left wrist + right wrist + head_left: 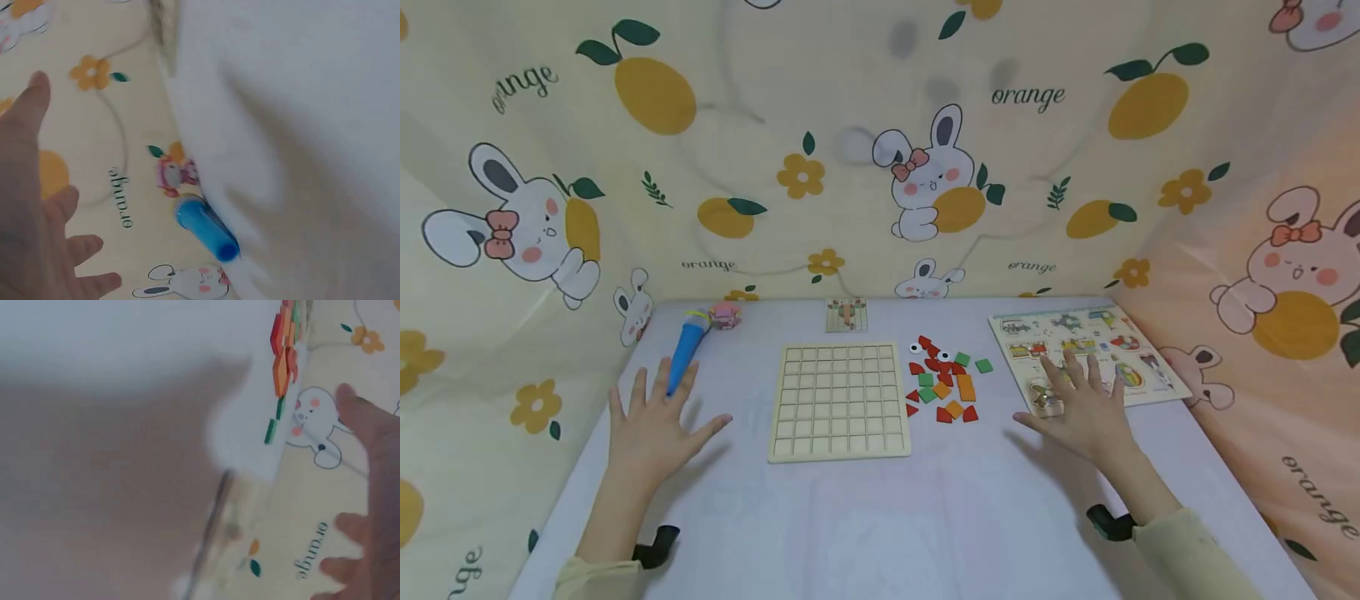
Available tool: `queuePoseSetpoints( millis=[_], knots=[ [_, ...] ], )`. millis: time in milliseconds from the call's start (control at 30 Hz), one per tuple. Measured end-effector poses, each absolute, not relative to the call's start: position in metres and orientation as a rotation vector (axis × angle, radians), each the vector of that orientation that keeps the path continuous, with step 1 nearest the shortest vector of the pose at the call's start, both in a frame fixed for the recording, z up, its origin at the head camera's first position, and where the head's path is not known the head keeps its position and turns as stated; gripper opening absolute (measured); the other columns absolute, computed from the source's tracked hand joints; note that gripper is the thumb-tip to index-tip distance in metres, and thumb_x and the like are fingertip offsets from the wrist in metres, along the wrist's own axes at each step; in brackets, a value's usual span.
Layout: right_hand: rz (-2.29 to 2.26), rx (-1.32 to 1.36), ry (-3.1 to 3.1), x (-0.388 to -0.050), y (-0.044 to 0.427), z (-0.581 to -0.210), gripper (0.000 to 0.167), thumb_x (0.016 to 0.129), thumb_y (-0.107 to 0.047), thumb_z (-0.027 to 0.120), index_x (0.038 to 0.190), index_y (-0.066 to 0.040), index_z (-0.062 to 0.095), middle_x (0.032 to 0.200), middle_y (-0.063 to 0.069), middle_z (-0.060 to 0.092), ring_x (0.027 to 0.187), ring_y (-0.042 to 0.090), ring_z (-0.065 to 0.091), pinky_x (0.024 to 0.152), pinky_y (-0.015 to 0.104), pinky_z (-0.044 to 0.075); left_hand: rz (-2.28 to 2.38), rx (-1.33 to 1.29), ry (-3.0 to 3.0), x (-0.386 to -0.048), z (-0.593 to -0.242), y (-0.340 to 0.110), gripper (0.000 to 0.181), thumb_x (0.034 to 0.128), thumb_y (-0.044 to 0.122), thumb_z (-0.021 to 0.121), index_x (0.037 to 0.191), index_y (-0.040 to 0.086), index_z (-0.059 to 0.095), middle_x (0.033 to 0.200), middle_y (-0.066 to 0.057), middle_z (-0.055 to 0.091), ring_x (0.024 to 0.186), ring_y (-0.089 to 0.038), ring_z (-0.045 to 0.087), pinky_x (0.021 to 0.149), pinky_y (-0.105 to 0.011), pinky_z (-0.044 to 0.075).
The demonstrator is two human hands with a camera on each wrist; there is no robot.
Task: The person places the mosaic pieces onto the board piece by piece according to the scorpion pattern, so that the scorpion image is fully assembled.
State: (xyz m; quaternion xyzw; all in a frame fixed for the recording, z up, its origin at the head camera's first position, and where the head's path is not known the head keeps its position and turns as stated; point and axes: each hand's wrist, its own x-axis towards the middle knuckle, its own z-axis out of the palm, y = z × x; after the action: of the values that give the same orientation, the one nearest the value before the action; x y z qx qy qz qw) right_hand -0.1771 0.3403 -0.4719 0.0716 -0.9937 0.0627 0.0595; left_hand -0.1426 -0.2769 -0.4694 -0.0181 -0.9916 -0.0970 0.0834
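My left hand (pixel 651 437) is spread with its fingers apart, holding nothing, just below a blue toy microphone (pixel 687 354). In the left wrist view the microphone (pixel 209 230) lies beyond the fingers. My right hand (pixel 1084 410), also spread, hovers over the lower part of a picture puzzle board (pixel 1157 387). Between the hands lies a pale wooden grid board (pixel 840 457) with square cells. Red, green and orange pieces (pixel 966 387) are scattered to its right, along with two eye pieces (pixel 943 357).
Behind the grid board is a small picture card (pixel 846 315). A pink toy figure (pixel 726 315) sits at the back left beside the microphone. Patterned cloth (pixel 842 100) with rabbits and oranges rises behind and on both sides of the white table (pixel 880 533).
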Motion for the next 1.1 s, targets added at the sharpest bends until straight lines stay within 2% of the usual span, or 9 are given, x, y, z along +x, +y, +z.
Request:
queuePoseSetpoints(
  millis=[67,133,200,300,367,500,700,933,1100],
  knots=[
    [0.3,0.251,-2.945,-0.179,0.336,-0.478,0.104,0.088,-0.071,0.072,0.164,-0.008,0.039,0.168,0.032,0.031,0.15,0.063,0.029,0.112,0.087,0.021,-0.437,-0.036,-2.937,-0.142,-0.467,-0.271,0.106,0.0935,0.074,0.062,0.17,0.013,0.022,0.169,-0.035,0.023,0.15,-0.065,0.023,0.117,-0.085,0.004],
    [0.428,0.278,-2.864,-0.183,0.33,-0.484,0.091,0.092,-0.055,0.077,0.16,-0.004,0.045,0.161,0.033,0.041,0.141,0.062,0.044,0.106,0.081,0.037,-0.604,-0.036,-2.915,-0.141,-0.469,-0.262,0.105,0.0957,0.066,0.066,0.17,0.009,0.02,0.169,-0.036,0.023,0.15,-0.064,0.026,0.116,-0.086,0.008],
    [0.554,0.289,-2.792,-0.189,0.322,-0.491,0.078,0.095,-0.039,0.079,0.156,0.0,0.049,0.155,0.034,0.049,0.133,0.06,0.053,0.1,0.076,0.047,-0.742,-0.049,-2.913,-0.14,-0.474,-0.248,0.104,0.0968,0.061,0.068,0.17,0.006,0.018,0.168,-0.036,0.024,0.151,-0.061,0.027,0.115,-0.086,0.012],
    [0.74,0.274,-2.734,-0.201,0.307,-0.5,0.062,0.099,-0.022,0.076,0.151,0.003,0.054,0.147,0.033,0.057,0.126,0.055,0.06,0.099,0.069,0.052,-0.941,-0.069,-2.926,-0.143,-0.485,-0.226,0.103,0.099,0.055,0.069,0.17,0.003,0.015,0.17,-0.032,0.023,0.155,-0.055,0.024,0.118,-0.083,0.012],
    [0.846,0.252,-2.724,-0.212,0.296,-0.505,0.057,0.1,-0.017,0.074,0.15,0.003,0.055,0.144,0.03,0.06,0.126,0.05,0.061,0.103,0.067,0.05,-1.072,-0.067,-2.929,-0.147,-0.492,-0.211,0.103,0.1001,0.052,0.069,0.17,0.004,0.012,0.172,-0.03,0.021,0.158,-0.052,0.022,0.122,-0.078,0.011],
    [0.967,0.209,-2.725,-0.234,0.277,-0.514,0.051,0.102,-0.014,0.07,0.147,0.004,0.057,0.14,0.027,0.064,0.124,0.045,0.062,0.105,0.063,0.051,-1.237,-0.069,-2.947,-0.152,-0.507,-0.188,0.103,0.1004,0.053,0.069,0.171,0.008,0.009,0.174,-0.026,0.019,0.16,-0.048,0.018,0.127,-0.069,0.014],
    [1.041,0.126,-2.752,-0.256,0.267,-0.527,0.052,0.104,-0.022,0.069,0.149,0.002,0.057,0.143,0.027,0.059,0.132,0.047,0.056,0.111,0.064,0.046,-1.286,-0.142,-2.951,-0.153,-0.525,-0.178,0.104,0.0983,0.05,0.072,0.171,0.007,0.011,0.174,-0.023,0.022,0.161,-0.045,0.02,0.128,-0.068,0.008],
    [1.068,0.024,-2.794,-0.258,0.27,-0.542,0.054,0.103,-0.025,0.066,0.151,-0.002,0.056,0.149,0.025,0.054,0.141,0.046,0.048,0.118,0.065,0.038,-1.109,-0.239,-3.033,-0.148,-0.537,-0.18,0.111,0.0926,0.06,0.074,0.171,0.007,0.016,0.175,-0.021,0.021,0.162,-0.044,0.015,0.128,-0.067,0.004],
    [1.001,0.083,-2.77,-0.259,0.27,-0.544,0.049,0.104,-0.021,0.066,0.148,0.0,0.059,0.144,0.025,0.057,0.137,0.045,0.051,0.116,0.062,0.042,-1.03,-0.27,-3.041,-0.152,-0.542,-0.176,0.115,0.0895,0.062,0.075,0.17,0.005,0.017,0.176,-0.021,0.018,0.163,-0.043,0.013,0.128,-0.066,-0.001]
  ],
)
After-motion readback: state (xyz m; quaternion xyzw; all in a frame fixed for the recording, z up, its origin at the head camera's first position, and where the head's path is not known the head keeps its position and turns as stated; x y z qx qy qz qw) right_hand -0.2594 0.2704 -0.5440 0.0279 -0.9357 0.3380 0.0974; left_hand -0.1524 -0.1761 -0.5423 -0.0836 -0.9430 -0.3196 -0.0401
